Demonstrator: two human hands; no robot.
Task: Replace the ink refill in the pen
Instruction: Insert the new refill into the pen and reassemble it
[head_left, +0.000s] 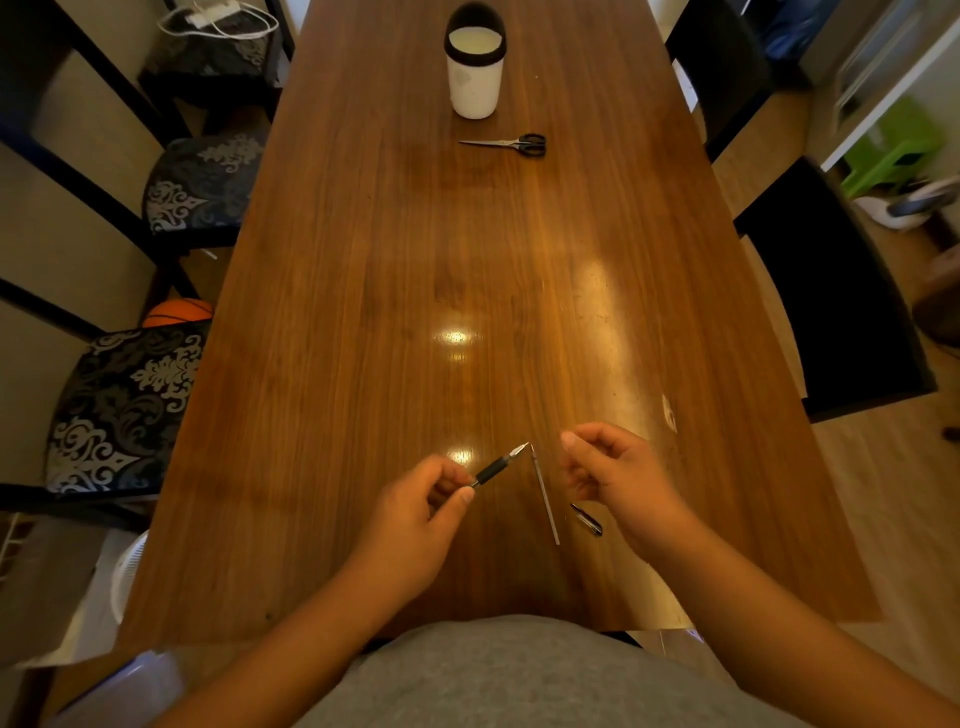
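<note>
The long brown wooden desk (363, 312) bore everything. The left hand (415, 519) pinched the black-gripped pen front section (497, 465); the right hand (613, 467) curled loosely, grip empty. Between them lay the thin grey ink refill (545, 499), and just right of it the small black pen cap (587, 519).

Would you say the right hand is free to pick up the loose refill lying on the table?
Probably yes. The right hand looks empty and hovers just right of the refill, which lies bare on the table with nothing between them. The pen cap sits clear beside it.
</note>
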